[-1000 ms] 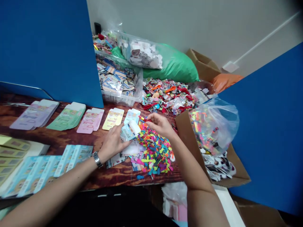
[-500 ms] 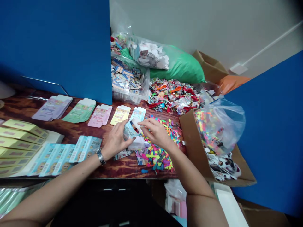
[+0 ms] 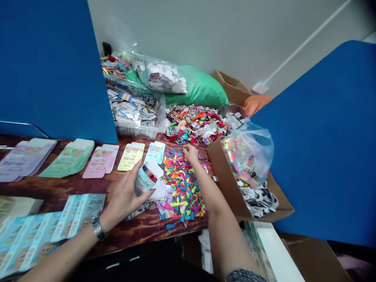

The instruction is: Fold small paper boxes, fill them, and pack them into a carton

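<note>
My left hand point(image 3: 125, 196) is wrapped round a small light-blue cardboard box point(image 3: 143, 181) whose top flap stands open. Something dark and red shows inside it. My right hand point(image 3: 191, 154) is at the far edge of a pile of small colourful uninflated balloons point(image 3: 183, 188), close to a heap of tangled trinkets point(image 3: 196, 122). Its fingers are curled together and point down; whatever they pinch, if anything, is hidden. Beneath the box lie some printed packets point(image 3: 140, 210), partly covered by the left hand.
Flat box stacks in purple point(image 3: 25, 158), green point(image 3: 69, 158), pink point(image 3: 100, 161), yellow point(image 3: 131, 156) and blue point(image 3: 155, 152) line the table. Filled blue boxes point(image 3: 86, 215) lie at left. A carton point(image 3: 227, 180) stands right; blue panels point(image 3: 49, 70) flank the table. Behind sits a clear tub point(image 3: 138, 129).
My right hand has left the box's opening and moved to the far edge of the balloon pile. My left hand keeps hold of the box. The view has shifted to the right.
</note>
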A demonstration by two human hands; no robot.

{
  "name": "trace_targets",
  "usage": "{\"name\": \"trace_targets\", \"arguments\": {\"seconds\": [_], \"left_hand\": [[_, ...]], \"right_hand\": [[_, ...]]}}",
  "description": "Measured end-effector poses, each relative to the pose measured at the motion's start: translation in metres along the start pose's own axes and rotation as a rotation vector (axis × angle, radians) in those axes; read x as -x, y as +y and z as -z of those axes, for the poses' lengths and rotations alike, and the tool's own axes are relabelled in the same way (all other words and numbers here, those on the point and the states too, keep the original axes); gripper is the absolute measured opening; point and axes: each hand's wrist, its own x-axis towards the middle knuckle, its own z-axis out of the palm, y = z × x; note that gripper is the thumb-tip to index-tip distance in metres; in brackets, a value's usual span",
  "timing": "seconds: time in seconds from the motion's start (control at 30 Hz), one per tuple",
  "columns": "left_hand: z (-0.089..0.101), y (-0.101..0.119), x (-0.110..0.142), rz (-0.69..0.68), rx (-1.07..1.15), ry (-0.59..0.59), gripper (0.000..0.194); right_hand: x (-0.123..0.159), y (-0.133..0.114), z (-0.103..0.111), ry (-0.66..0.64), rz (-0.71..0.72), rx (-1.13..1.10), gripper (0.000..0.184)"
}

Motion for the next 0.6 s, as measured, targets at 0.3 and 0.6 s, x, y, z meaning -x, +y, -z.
{"name": "trace_targets", "arguments": {"seconds": [0.3,0.6], "left_hand": [[-0.002,-0.004,-0.004,0.018,-0.032,-0.013,0.083],[-0.006,-0.004,-0.008,-0.026,-0.043,-0.011,0.083]], "right_hand": [[-0.056,0.028,-0.017,0.058,-0.145,0.082,0.021],[-0.066,0.049,0.003,0.132,-0.195,0.111,0.041]]}}
